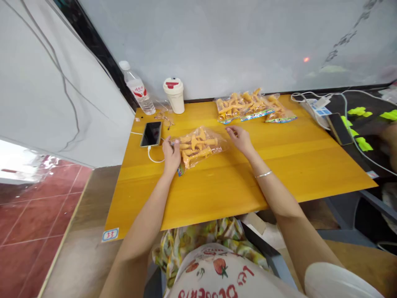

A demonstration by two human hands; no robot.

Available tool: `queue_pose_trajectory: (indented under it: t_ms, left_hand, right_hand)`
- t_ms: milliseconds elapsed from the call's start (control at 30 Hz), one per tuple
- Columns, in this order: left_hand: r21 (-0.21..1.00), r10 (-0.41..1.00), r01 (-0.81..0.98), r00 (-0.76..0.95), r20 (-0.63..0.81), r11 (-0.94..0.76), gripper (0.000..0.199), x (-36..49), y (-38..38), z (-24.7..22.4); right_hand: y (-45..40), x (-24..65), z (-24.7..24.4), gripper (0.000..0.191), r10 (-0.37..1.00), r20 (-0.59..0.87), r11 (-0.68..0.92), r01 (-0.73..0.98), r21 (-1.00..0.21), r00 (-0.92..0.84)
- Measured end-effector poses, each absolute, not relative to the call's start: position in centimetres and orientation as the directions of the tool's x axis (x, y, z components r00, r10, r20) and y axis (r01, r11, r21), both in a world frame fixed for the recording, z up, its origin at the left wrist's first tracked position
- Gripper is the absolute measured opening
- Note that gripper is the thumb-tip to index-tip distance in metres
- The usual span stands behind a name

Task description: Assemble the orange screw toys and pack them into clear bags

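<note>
A clear plastic bag of orange plastic pieces (198,145), some hammer-shaped, lies on the wooden table in front of me. My left hand (172,157) is closed on its left end, by the colourful printed strip, with the thumb on top. At the bag's right end is my right hand (241,140), its fingers curled and the fingertips drawn together close to the clear plastic edge. Whether they pinch the film cannot be made out. Several similar bags of orange pieces (245,106) lie side by side at the back of the table.
A phone (151,134) with a white cable lies left of the bag. Behind it stand a water bottle (138,89) and a lidded white cup (174,95), near glasses (164,118). A power strip (318,108), another phone (340,128) and neon-yellow pieces (363,144) are on the right.
</note>
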State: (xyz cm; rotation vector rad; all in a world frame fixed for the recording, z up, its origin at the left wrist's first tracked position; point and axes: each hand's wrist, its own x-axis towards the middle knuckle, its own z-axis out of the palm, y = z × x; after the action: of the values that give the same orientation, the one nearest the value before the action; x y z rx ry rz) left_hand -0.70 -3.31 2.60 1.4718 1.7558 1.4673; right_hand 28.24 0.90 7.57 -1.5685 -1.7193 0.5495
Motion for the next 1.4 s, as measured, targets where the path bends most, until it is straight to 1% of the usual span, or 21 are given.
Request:
queue_pose_trajectory:
  t_ms: [33, 100, 167, 200, 333, 400, 467, 533, 567, 633, 700, 733, 800, 867, 900, 967, 1067, 1133, 1200, 1300, 1400]
  left_hand:
    - [0.888, 0.897, 0.449, -0.346, 0.274, -0.098, 0.056, -0.7, -3.3, 2.6]
    - [0.889, 0.908, 0.454, -0.345, 0.239, -0.061, 0.055, -0.7, -3.3, 2.5]
    - [0.893, 0.917, 0.449, -0.341, 0.208, -0.036, 0.061, -0.6, -3.3, 2.3]
    - [0.895, 0.923, 0.444, -0.329, 0.198, -0.034, 0.065, -0.5, -3.4, 2.1]
    - [0.909, 0.958, 0.413, -0.233, 0.164, -0.055, 0.082, -0.5, -3.6, 1.5]
    - [0.924, 0.976, 0.377, -0.173, 0.129, -0.055, 0.085, -0.6, -3.6, 1.4]
    - [0.944, 0.989, 0.323, -0.11, 0.103, -0.063, 0.085, -0.7, -3.5, 1.6]
    - [0.962, 0.993, 0.26, -0.064, 0.1, -0.08, 0.083, -1.0, -3.4, 2.0]
    - [0.968, 0.992, 0.237, -0.065, 0.104, -0.086, 0.081, -1.2, -3.4, 2.3]
    - [0.965, 0.985, 0.25, -0.126, 0.119, -0.084, 0.076, -1.8, -3.4, 3.1]
    - [0.936, 0.965, 0.348, -0.218, 0.145, -0.062, 0.069, -2.5, -3.5, 4.0]
    - [0.909, 0.956, 0.415, -0.249, 0.158, -0.043, 0.065, -2.8, -3.6, 4.3]
    - [0.84, 0.953, 0.542, -0.255, 0.162, 0.002, 0.06, -3.2, -3.8, 4.8]
    - [0.779, 0.967, 0.626, -0.221, 0.127, 0.04, 0.056, -3.4, -4.0, 4.8]
    - [0.761, 0.974, 0.647, -0.202, 0.106, 0.052, 0.055, -3.4, -4.0, 4.7]
    - [0.76, 0.979, 0.647, -0.185, 0.08, 0.06, 0.054, -3.2, -3.9, 4.2]
    - [0.845, 0.977, 0.531, -0.204, 0.055, 0.063, 0.053, -2.8, -3.6, 3.6]
    - [0.927, 0.978, 0.371, -0.207, 0.026, 0.053, 0.051, -2.4, -3.4, 3.4]
    - [0.982, 0.98, 0.189, -0.199, 0.009, 0.03, 0.049, -1.8, -3.3, 3.4]
    - [1.0, 0.975, -0.006, -0.223, -0.014, 0.013, 0.046, -0.8, -3.5, 3.7]
    - [0.981, 0.951, -0.184, -0.287, -0.115, 0.063, 0.047, -0.2, -3.6, 4.0]
  right_hand:
    - [1.1, 29.3, 7.0, 0.037, 0.986, 0.159, 0.088, 0.659, -0.747, 0.048]
    - [0.9, 30.4, 5.9, 0.043, 0.998, 0.007, -0.028, 0.599, -0.8, 0.056]
    - [0.3, 30.5, 5.0, 0.05, 0.994, -0.111, -0.108, 0.47, -0.876, 0.02]
    - [0.0, 30.3, 4.8, 0.051, 0.989, -0.148, -0.132, 0.399, -0.907, -0.01]
    - [-0.8, 29.1, 5.1, 0.042, 0.97, -0.196, -0.173, 0.159, -0.972, -0.142]
    - [-1.1, 29.0, 5.6, 0.036, 0.962, -0.211, -0.216, -0.011, -0.976, -0.173]
    - [-1.2, 29.0, 6.0, 0.033, 0.955, -0.23, -0.265, -0.192, -0.945, -0.186]
    - [-1.2, 29.0, 6.0, 0.031, 0.961, -0.215, -0.256, -0.274, -0.927, -0.173]
    - [-1.2, 28.9, 5.8, 0.029, 0.971, -0.183, -0.218, -0.254, -0.942, -0.155]
    - [-1.1, 28.8, 5.3, 0.028, 0.994, -0.07, -0.078, -0.1, -0.992, -0.089]
    - [-1.1, 28.6, 4.8, 0.031, 0.998, 0.068, 0.069, 0.116, -0.991, -0.012]
    - [-1.1, 28.5, 4.6, 0.034, 0.993, 0.118, 0.112, 0.211, -0.971, 0.018]
    - [-1.2, 28.4, 4.4, 0.036, 0.987, 0.155, 0.134, 0.349, -0.928, 0.033]
    - [-1.4, 28.4, 4.5, 0.038, 0.992, 0.124, 0.125, 0.417, -0.9, -0.031]
    - [-1.5, 28.4, 4.6, 0.041, 0.991, 0.11, 0.131, 0.42, -0.898, -0.074]
    - [-1.7, 28.3, 4.9, 0.045, 0.982, 0.122, 0.168, 0.369, -0.914, -0.144]
    - [-1.9, 28.2, 4.9, 0.04, 0.953, 0.211, 0.269, 0.29, -0.919, -0.217]
    - [-1.9, 28.1, 4.7, 0.042, 0.923, 0.249, 0.337, 0.304, -0.891, -0.294]
    - [-1.8, 27.9, 4.2, 0.049, 0.888, 0.267, 0.4, 0.34, -0.851, -0.375]
    - [-1.6, 27.8, 3.4, 0.067, 0.85, 0.287, 0.472, 0.395, -0.788, -0.443]
    - [-1.3, 27.7, 2.9, 0.079, 0.842, 0.312, 0.503, 0.428, -0.751, -0.441]
